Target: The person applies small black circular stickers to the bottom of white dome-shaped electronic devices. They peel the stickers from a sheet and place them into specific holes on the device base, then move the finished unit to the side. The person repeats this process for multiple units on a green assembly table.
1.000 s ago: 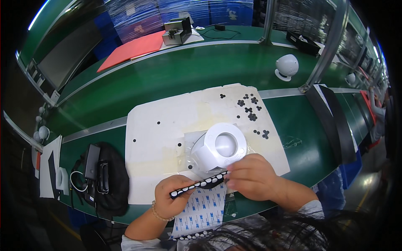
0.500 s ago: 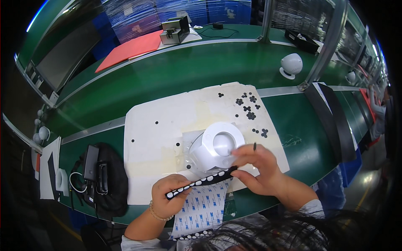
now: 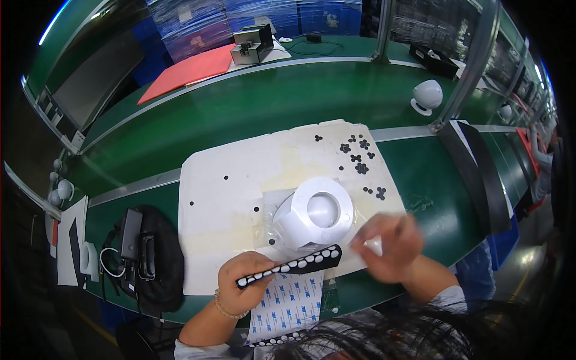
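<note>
Since half a second ago the right hand (image 3: pixel 390 247) has swung away from the strip's free end, and the white ball-shaped camera (image 3: pixel 428 94) on the green belt (image 3: pixel 288 90) has slid a little rightward. From my distant seat, I see the left fingers closed on the left part of the black strip (image 3: pixel 327 259) with white round spots, probably pinching there to leave its wider end free. It slants just below the white plastic part (image 3: pixel 293 225), over the printed sheet (image 3: pixel 287 303). On the right, thumb and fingers curve toward each other, but blur keeps me from telling whether they hold anything. The plastic part lies ring-up on a clear bag (image 3: pixel 268 207), perhaps against scratches; the pale board (image 3: pixel 231 234) probably makes the black dots (image 3: pixel 362 168) easy to spot.
</note>
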The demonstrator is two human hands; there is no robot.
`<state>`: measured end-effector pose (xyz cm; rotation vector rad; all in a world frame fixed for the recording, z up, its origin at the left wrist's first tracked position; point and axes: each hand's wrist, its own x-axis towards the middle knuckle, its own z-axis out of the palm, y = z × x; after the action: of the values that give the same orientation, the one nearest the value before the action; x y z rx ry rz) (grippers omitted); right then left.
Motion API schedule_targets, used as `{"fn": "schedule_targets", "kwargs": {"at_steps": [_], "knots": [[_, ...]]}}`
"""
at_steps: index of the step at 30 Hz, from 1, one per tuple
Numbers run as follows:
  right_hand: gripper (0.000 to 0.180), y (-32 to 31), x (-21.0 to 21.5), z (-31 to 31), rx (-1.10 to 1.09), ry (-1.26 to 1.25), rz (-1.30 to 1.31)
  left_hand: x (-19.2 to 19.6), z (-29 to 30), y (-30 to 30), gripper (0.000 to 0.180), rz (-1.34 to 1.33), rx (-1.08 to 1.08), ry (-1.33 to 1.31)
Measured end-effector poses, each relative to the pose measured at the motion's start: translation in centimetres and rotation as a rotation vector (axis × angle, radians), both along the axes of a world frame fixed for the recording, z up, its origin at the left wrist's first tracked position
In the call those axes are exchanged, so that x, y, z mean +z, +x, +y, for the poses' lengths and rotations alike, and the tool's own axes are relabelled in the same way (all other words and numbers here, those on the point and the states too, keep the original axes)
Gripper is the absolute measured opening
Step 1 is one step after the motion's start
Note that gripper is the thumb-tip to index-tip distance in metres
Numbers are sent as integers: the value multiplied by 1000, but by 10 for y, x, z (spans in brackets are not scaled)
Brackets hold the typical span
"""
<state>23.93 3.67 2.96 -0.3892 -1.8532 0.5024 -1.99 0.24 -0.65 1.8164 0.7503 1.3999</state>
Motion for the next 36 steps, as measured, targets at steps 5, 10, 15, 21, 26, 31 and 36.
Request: {"fn": "schedule_targets", "kwargs": {"at_steps": [5,10,15,21,26,31,36], "knots": [[70,-6,12,41,-1,-485,209,4,14,14,29,381,-87,310],[61,-18,13,63,142,-751,202,0,12,8,30,416,-75,255],[64,-14,9,65,165,-723,137,7,11,12,31,454,-88,256],[57,-15,8,62,117,-700,85,11,12,12,28,452,-86,250],[46,-18,6,55,-109,-255,-135,13,10,11,26,464,-78,265],[39,-13,21,47,-332,137,-417,10,10,13,24,460,-64,261],[45,-30,15,49,-7,-246,-147,9,10,13,28,472,-81,284]]}}
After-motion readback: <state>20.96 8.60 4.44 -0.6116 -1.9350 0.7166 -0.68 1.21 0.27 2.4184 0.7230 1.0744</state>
